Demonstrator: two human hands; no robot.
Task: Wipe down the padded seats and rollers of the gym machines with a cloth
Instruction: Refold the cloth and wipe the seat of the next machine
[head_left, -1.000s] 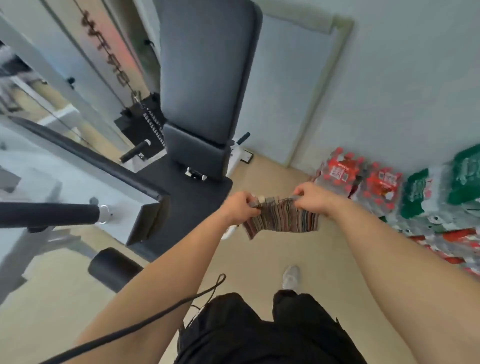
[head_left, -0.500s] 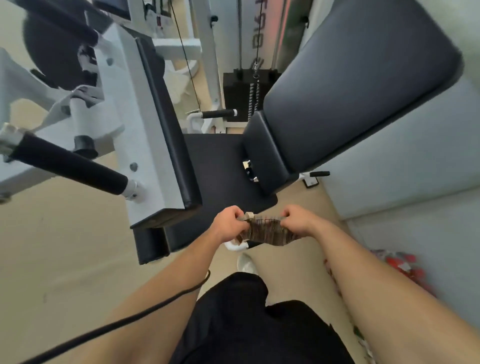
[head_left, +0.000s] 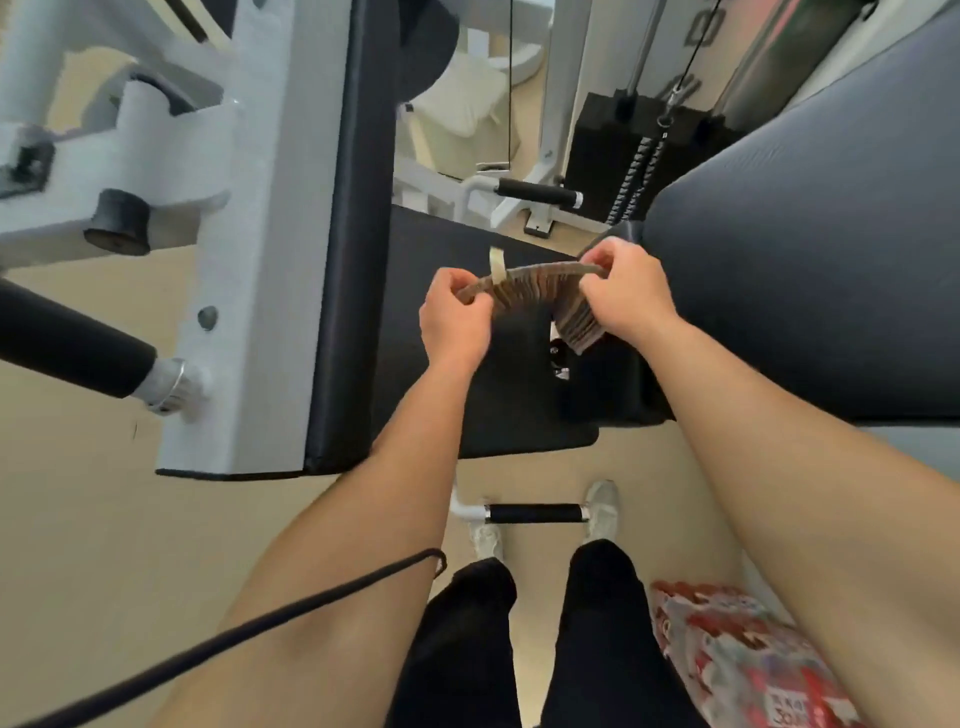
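A striped multicoloured cloth (head_left: 548, 296) is stretched between my two hands above the machine's black padded seat (head_left: 457, 405). My left hand (head_left: 454, 312) pinches its left end and my right hand (head_left: 623, 293) grips its right end. A pale tag (head_left: 497, 265) sticks up from the cloth's top edge. The grey padded backrest (head_left: 810, 249) rises to the right of my hands. A tall black pad on a white frame (head_left: 353, 249) stands to the left. A black roller (head_left: 62, 343) juts in from the left edge.
The black weight stack (head_left: 639, 161) with cables stands behind the seat. Short black handles sit behind the seat (head_left: 537, 193) and below its front edge (head_left: 535, 513), by my feet. Packs of bottled water (head_left: 737, 660) lie on the beige floor at lower right.
My view has swung left and down over the seat. Both hands have kept hold of the cloth and carried it from beside the machine to above the seat.
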